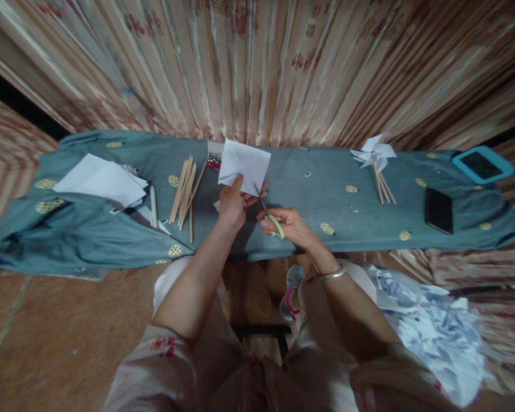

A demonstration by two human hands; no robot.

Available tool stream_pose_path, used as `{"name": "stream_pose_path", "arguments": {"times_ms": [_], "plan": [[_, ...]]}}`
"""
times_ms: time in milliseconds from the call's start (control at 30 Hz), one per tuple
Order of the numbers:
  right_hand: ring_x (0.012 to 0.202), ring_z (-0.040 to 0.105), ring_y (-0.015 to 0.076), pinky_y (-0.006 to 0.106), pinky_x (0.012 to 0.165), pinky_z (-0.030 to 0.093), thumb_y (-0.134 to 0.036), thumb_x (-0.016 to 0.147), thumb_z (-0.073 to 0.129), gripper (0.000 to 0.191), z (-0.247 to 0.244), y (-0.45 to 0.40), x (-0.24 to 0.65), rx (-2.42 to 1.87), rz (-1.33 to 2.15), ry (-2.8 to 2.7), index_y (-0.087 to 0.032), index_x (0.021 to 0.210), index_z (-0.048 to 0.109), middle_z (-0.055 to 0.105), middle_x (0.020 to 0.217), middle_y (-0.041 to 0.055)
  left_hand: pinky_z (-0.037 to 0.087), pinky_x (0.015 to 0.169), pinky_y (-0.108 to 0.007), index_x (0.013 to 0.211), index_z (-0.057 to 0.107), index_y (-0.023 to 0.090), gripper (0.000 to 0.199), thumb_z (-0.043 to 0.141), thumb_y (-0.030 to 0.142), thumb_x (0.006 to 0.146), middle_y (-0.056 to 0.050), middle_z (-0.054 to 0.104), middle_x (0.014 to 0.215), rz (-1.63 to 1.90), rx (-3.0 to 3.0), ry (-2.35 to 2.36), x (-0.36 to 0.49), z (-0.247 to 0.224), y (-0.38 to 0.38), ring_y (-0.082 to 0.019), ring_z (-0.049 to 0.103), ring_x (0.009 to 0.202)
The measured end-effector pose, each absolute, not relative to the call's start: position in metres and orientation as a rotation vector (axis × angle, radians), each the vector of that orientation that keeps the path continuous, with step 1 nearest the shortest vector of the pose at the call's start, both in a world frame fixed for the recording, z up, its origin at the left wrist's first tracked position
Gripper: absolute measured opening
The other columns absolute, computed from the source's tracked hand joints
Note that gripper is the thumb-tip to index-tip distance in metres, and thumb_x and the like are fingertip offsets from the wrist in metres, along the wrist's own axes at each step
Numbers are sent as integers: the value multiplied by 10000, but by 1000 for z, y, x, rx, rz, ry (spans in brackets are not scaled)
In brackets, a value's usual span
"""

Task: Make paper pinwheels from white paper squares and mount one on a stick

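Observation:
My left hand (235, 205) grips a square sheet of white paper (245, 163) by its lower edge, thumb on top. Faint crease lines run across the sheet. In my right hand (286, 224) is a pair of scissors (274, 225) with light green handles. Their dark blades reach the paper's lower right corner, close to my left fingertips; whether they are cutting into it I cannot tell. Just left of the sheet stands a small box of shiny pins (214, 160). Several wooden sticks (183, 191) lie in a loose bundle further left.
White paper sheets (100, 180) are stacked at the left, near a white stick (153, 207). On the right lie white paper pinwheels (374, 153) on sticks, a black phone (438, 210) and a blue-framed tablet (483, 164). A bag of paper scraps (442, 332) rests below the table.

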State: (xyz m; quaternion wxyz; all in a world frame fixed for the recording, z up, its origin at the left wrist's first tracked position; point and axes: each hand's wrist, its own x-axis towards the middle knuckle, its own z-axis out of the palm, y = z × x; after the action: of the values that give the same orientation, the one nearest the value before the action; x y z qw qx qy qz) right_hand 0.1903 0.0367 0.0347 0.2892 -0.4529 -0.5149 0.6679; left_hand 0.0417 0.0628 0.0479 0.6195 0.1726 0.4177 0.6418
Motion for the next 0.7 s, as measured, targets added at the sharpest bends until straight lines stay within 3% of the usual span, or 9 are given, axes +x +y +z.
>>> {"name": "stream_pose_path", "arguments": {"times_ms": [700], "plan": [[513,574,58,225,597,550,-494,443,929,521,32,38,188,-1218,1815,-1287,-167,791,721,616,574,-80,602,867,-388,892,646,155,227,677,380,878,-62,739,783,1488,391,927,41,47,62,-254,758,913]]}}
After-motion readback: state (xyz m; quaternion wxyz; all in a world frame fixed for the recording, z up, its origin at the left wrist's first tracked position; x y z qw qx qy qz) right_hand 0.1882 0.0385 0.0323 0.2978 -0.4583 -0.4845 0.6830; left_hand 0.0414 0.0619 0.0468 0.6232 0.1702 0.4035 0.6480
